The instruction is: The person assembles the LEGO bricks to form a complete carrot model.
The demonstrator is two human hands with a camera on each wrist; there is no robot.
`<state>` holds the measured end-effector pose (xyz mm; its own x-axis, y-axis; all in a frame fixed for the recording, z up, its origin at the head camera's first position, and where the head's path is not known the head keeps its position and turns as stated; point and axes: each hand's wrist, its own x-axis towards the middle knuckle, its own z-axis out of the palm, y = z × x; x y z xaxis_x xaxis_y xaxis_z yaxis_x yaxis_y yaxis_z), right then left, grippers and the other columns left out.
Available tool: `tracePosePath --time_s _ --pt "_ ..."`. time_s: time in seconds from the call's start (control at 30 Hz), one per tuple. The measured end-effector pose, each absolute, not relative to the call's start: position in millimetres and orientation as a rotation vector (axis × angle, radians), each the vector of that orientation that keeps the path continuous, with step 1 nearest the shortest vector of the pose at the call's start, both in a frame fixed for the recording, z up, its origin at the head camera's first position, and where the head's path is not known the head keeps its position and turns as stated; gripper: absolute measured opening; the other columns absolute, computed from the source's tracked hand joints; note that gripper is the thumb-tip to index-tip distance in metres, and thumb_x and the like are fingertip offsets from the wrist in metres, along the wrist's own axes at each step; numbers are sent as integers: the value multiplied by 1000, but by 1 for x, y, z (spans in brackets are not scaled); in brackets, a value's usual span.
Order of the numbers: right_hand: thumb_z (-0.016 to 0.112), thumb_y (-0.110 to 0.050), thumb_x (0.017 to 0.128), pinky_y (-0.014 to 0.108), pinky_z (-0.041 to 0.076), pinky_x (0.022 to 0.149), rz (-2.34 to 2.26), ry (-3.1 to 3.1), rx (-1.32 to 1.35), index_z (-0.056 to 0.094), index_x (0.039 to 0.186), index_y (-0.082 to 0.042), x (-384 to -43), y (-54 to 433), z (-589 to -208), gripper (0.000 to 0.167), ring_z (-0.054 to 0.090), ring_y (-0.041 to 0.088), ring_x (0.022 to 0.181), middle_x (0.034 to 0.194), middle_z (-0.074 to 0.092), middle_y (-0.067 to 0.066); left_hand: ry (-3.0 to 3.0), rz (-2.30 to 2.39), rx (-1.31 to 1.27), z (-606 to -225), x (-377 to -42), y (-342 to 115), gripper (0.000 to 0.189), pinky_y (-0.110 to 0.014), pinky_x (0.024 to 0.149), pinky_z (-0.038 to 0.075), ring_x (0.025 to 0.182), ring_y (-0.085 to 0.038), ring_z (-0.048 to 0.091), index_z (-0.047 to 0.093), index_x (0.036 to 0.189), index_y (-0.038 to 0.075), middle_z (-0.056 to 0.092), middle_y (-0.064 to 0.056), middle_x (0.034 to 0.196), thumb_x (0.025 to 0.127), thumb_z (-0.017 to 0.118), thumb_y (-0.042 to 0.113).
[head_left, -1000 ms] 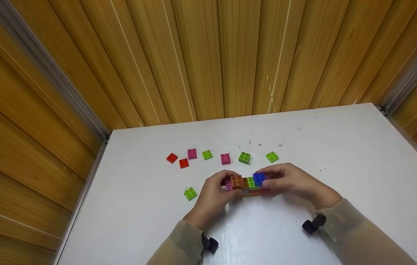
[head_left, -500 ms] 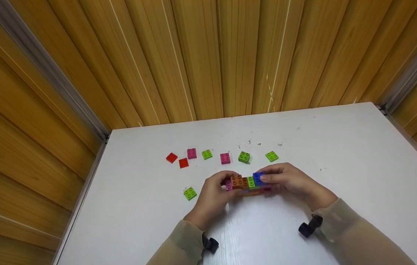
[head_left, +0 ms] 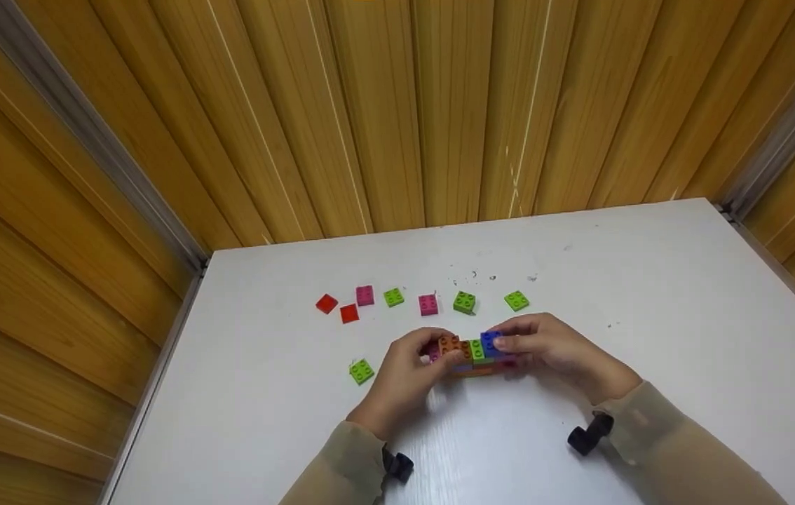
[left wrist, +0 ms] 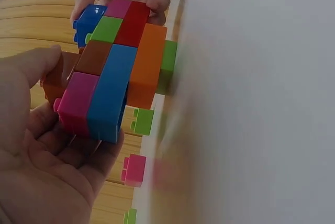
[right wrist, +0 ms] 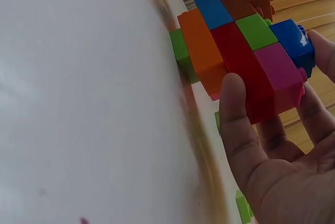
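Note:
Both hands hold a stepped toy-brick build [left wrist: 112, 82] between them. My left hand [head_left: 401, 372] grips its left end, thumb on the brown brick [left wrist: 65, 72] on top, fingers behind the pink brick [left wrist: 78, 96]. At the other end my right hand [head_left: 566, 358] grips, one digit on the dark blue top brick [right wrist: 293, 43] and another against the red brick [right wrist: 246, 72]. Between these lie a small lime brick [right wrist: 256, 31], a long light blue brick [left wrist: 112, 85] and an orange brick [left wrist: 147, 64]. A green brick [left wrist: 167, 62] forms the underside, close over the table.
Behind the hands, loose bricks lie in a row on the white table [head_left: 264, 421]: red tiles [head_left: 327, 303], pink bricks [head_left: 427, 304] and green bricks [head_left: 464, 302]. A lime brick [head_left: 362, 371] lies left of the left hand. Wood-patterned walls [head_left: 397, 126] enclose the table's back and sides.
My left thumb has moved up onto the brown top brick. My right thumb has shifted slightly up and left on the dark blue brick. The build and loose bricks stay in place.

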<state>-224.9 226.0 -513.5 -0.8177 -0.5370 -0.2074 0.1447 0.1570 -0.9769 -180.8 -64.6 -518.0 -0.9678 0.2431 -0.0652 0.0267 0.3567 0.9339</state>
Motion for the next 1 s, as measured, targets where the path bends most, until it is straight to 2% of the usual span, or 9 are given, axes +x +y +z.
tracePosePath --time_s 0.13,0.3,0.43,0.53,0.67,0.8,1.0 --pt "76 -18 108 35 70 85 -1703 1925 -380 70 141 11 -225 226 -514 44 79 18 98 117 81 -2 2428 1674 261 -517 -180 -64 33 -43 116 60 122 -16 66 77 136 25 75 8 131 106 82 38" --pt "75 -19 109 35 69 86 -1693 1931 -395 69 143 10 -226 227 -515 45 78 19 100 119 80 -1 2457 1660 263 -515 -179 -63 30 -38 112 60 119 -16 66 78 134 27 75 9 128 106 82 34" --pt "77 -24 109 37 69 87 -1658 1970 -386 69 144 8 -227 230 -515 48 77 22 103 124 78 4 2462 1659 260 -516 -179 -62 30 -38 112 61 118 -15 66 78 134 27 76 9 128 105 83 35" --pt "81 -26 106 32 66 91 -1586 2077 -424 72 142 4 -228 234 -514 48 74 23 111 128 77 9 2450 1664 247 -516 -179 -61 31 -40 114 61 120 -15 67 78 135 27 76 9 130 105 83 36" --pt "89 -22 98 27 60 99 -1475 2242 -550 77 136 -1 -231 240 -512 45 69 25 120 133 77 17 2425 1674 223 -517 -179 -61 33 -42 116 60 123 -16 66 77 136 29 75 9 132 105 83 37" --pt "93 -14 91 27 62 100 -1412 2327 -635 78 132 -2 -232 242 -511 45 70 26 117 131 78 17 2417 1681 228 -517 -178 -61 34 -43 117 60 125 -16 66 76 137 28 74 8 135 105 83 38" --pt "91 -12 91 24 63 96 -1384 2377 -638 77 132 -1 -230 241 -511 44 71 26 115 130 78 18 2397 1670 245 -514 -180 -62 34 -42 116 59 123 -17 64 75 135 28 73 7 133 104 83 42"
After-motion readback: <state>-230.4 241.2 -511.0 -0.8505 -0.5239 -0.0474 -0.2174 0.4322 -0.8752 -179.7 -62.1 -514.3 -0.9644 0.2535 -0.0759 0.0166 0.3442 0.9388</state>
